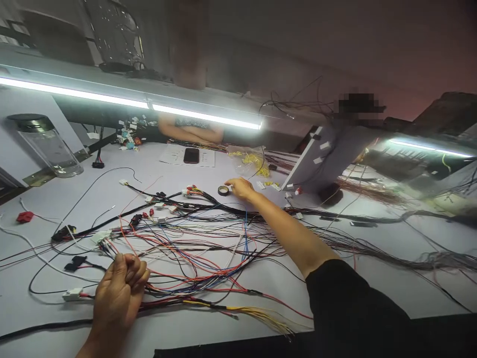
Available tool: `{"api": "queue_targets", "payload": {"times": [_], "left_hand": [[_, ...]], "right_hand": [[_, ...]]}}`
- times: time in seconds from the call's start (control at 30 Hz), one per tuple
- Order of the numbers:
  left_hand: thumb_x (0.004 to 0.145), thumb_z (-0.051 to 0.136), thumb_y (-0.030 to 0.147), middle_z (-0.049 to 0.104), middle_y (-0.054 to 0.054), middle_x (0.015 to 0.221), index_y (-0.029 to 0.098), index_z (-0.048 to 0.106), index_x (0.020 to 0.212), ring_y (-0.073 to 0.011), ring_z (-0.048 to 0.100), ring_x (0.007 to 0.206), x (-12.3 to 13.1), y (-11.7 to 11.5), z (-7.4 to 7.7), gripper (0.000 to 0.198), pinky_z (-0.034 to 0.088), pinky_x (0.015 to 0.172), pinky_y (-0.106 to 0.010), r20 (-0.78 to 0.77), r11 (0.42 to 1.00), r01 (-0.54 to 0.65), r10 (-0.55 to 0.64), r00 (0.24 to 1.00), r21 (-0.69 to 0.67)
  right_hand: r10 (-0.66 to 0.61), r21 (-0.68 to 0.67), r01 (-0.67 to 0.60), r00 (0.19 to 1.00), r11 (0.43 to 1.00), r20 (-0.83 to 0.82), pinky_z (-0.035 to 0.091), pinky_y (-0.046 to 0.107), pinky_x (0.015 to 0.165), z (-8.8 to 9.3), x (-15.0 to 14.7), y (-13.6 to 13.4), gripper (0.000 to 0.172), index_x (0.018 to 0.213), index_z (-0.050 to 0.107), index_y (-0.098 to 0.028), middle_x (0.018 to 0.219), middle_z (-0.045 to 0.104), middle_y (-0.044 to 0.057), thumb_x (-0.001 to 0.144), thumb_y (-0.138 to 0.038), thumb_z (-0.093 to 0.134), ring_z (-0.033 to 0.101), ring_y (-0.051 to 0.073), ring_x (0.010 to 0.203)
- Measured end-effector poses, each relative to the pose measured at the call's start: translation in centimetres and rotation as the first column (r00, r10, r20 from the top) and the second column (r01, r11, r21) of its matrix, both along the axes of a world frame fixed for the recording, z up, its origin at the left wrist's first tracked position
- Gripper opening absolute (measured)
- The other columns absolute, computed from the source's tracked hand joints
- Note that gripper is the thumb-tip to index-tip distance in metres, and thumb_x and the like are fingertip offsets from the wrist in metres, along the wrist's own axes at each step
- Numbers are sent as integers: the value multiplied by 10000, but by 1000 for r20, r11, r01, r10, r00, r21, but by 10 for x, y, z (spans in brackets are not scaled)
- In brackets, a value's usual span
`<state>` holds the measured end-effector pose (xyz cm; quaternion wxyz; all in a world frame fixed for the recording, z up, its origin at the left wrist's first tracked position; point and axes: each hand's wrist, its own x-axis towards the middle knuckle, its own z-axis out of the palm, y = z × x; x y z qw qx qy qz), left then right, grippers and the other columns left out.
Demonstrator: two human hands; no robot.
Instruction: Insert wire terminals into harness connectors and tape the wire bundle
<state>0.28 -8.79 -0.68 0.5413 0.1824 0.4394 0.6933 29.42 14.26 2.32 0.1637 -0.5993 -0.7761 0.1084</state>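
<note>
My left hand (121, 286) is closed, fingertips pressed together, at the near left over the wire harness (208, 266). Whatever it pinches is too small or hidden to make out. Just beyond it lies a white connector (102, 237) with several wires running toward the fingers. My right hand (241, 189) stretches across the harness, its fingers extended at the right edge of a roll of black tape (223, 190). The roll lies flat on the table; whether a fingertip touches it I cannot tell. Left of the roll is a bundle end with a white connector (186, 192).
A phone (191, 155) rests on papers at the back, beside a bag of yellow parts (253, 161). A glass bottle (48, 144) stands at the left. Another person's folded arms (192, 133) are across the table. A white panel (303, 158) stands upright at the right.
</note>
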Motion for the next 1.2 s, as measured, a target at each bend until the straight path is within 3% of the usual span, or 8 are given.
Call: {"api": "queue_targets", "payload": {"times": [0.23,0.37,0.47,0.6,0.8,0.9,1.07,1.2], "left_hand": [[728,754,387,265,46,585,149,514,714,-53,250,477,0,0,-1,338,270,390,-157,15,1000,10,-11,1000,11],[725,759,380,270,51,573,145,514,709,-48,245,466,0,0,-1,340,267,388,-154,27,1000,12,-13,1000,13],[727,755,407,274,55,562,144,517,710,-45,247,457,1,0,1,355,260,385,-151,36,1000,10,-10,999,-2],[704,770,424,287,61,550,141,527,719,-37,252,445,3,0,1,374,250,380,-146,33,1000,-1,1,999,-5],[623,800,495,467,29,574,148,563,791,-67,422,464,2,-2,-3,452,347,405,-160,-38,988,-90,86,996,-126],[633,776,535,582,-23,695,152,590,877,-101,509,533,3,-2,-4,491,390,439,-178,-78,977,-120,108,991,-176],[755,718,420,328,68,570,133,601,1104,-42,255,459,8,-2,-3,467,237,415,-160,-43,1000,-22,22,999,-10],[838,619,426,358,38,644,154,525,1270,-76,308,532,8,-5,-4,519,291,472,-196,-41,998,55,-53,998,39]], "right_hand": [[120,3,-121,987,993,111,373,311,894,-18,-1,-2,206,946,727,-205,1221,612,78,779,-100,664,503,236,1116],[103,74,-111,989,991,103,321,377,938,8,-5,-12,123,955,699,-181,1088,659,101,873,-195,610,498,253,1094],[149,168,-154,988,974,41,286,380,961,38,-20,-43,180,1045,662,-189,1093,659,83,927,-279,560,520,221,1065],[460,317,-392,870,864,-179,268,356,942,56,-66,-114,141,1000,668,-220,973,691,19,909,-305,601,558,171,980],[695,245,-653,638,716,-331,281,317,859,15,-140,-179,138,862,679,-227,794,710,-50,868,-363,653,563,115,763],[663,244,-628,617,739,-424,292,306,815,-4,-153,-180,142,855,662,-209,790,712,-47,878,-347,640,556,95,682],[560,171,-568,636,805,-531,334,256,698,-10,-151,-166,167,817,633,-177,702,644,-31,903,-315,595,498,83,600],[561,168,-573,628,802,-540,342,226,623,-8,-148,-160,230,792,618,-178,730,589,-9,934,-335,528,480,100,653]]}}
